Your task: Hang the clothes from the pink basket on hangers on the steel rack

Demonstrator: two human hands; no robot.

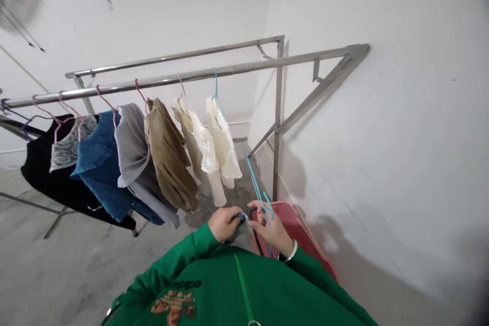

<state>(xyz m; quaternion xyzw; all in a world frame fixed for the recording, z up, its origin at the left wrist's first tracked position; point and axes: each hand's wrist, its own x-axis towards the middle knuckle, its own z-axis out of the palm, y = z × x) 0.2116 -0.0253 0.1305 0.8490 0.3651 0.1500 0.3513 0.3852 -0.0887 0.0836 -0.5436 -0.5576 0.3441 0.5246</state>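
Note:
Low in front of my green jacket, my left hand [224, 223] pinches a bunched garment [243, 237] with a bit of blue at its top. Most of that garment is hidden behind my hands and sleeves. Close beside it, my right hand [273, 229], with a pale bangle at the wrist, has a light-blue hanger [253, 179] between its fingers. The hanger is tilted, one end pointing up and away, its hook near my fingers. My right thumb and a finger are close to the garment's edge; I cannot tell whether they touch it.
A metal drying rack [244, 68] spans the view, carrying several garments on hangers, among them a brown shirt [168, 155] and a cream top [223, 140] at the right end. A red basin [309, 244] stands behind my right hand, near the white wall [401, 112].

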